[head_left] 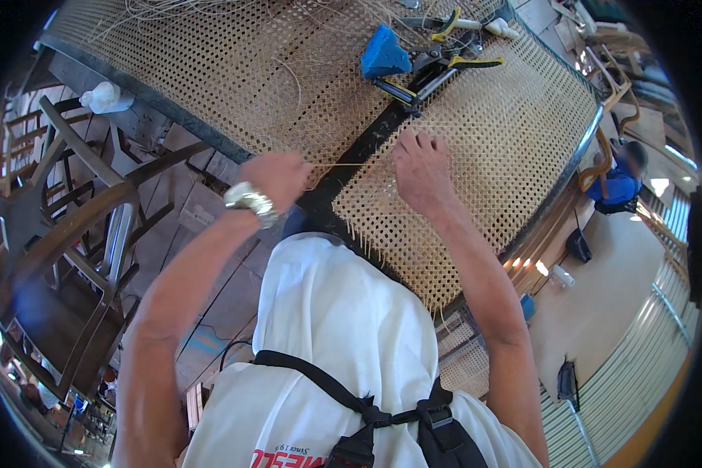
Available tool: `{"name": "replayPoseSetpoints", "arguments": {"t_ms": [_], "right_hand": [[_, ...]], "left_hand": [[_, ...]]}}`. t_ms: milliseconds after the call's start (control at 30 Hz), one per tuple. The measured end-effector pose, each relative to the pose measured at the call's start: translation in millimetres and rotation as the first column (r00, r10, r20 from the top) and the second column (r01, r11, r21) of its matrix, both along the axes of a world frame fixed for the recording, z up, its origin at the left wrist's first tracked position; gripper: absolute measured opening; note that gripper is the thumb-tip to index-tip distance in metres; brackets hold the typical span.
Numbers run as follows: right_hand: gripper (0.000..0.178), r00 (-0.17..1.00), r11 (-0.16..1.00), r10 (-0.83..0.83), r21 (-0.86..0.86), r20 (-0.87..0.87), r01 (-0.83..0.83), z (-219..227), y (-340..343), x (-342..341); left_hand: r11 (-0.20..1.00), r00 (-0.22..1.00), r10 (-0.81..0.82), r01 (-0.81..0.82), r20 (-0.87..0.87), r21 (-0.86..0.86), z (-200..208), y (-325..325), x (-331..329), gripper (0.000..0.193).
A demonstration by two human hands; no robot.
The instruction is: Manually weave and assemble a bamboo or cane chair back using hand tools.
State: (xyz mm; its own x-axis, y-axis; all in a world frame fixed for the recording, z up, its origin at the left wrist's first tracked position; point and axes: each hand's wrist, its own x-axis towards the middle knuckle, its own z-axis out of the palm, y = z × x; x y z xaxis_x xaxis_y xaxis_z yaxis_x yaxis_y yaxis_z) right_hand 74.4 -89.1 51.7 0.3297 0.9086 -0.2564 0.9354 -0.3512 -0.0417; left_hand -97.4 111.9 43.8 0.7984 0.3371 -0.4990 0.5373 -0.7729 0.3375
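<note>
A thin, straw-coloured strand of cane [343, 164] is drawn straight and nearly level across a black band [363, 148] between two areas of woven work. The left hand [277, 181] is bunched, and the strand emerges from its fingertips; the hand is slightly blurred. The right hand [423, 173] is knuckles up with fingers bent over the weave near the strand's other end; from where I stand I cannot tell whether it grips the strand.

Beneath the right hand lies a pale tan open-weave cane panel [522, 129], its small holes in regular rows, its near edge frayed into short loose ends. Across the black band lies a second, browner cane panel [210, 70] of similar mesh, with thin, curling loose fibres [187, 8] scattered over its far part.

Just beyond the right hand, at the top of the band, lies a metal hand tool with black-and-yellow grips [437, 72]. An angular, bright blue lump [384, 53] sits against it.

A shiny metal-banded wristwatch [251, 203] circles the left wrist. The worker wears a smooth white cloth shirt [335, 288] crossed by black webbing straps [312, 374].

To the left, curved brown chair frames [78, 226] stand tangled together near a crumpled white bundle [105, 97]. Well off to the right is another person in blue [622, 183], beside curved wooden frame parts [598, 161].
</note>
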Motion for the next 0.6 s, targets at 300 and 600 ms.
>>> {"name": "replayPoseSetpoints", "arguments": {"t_ms": [300,600], "right_hand": [[0.02,0.001,0.868,-0.175,-0.154,-0.985,0.472,6,26,3],[0.015,0.885,0.978,-0.196,-0.017,-0.423,0.208,-11,7,30]], "left_hand": [[0.981,0.966,0.145,-0.112,0.215,-0.157,52,-4,13,0.033],[0.499,0.914,0.201,-0.405,-0.352,-0.766,-17,-48,50,0.023]]}}
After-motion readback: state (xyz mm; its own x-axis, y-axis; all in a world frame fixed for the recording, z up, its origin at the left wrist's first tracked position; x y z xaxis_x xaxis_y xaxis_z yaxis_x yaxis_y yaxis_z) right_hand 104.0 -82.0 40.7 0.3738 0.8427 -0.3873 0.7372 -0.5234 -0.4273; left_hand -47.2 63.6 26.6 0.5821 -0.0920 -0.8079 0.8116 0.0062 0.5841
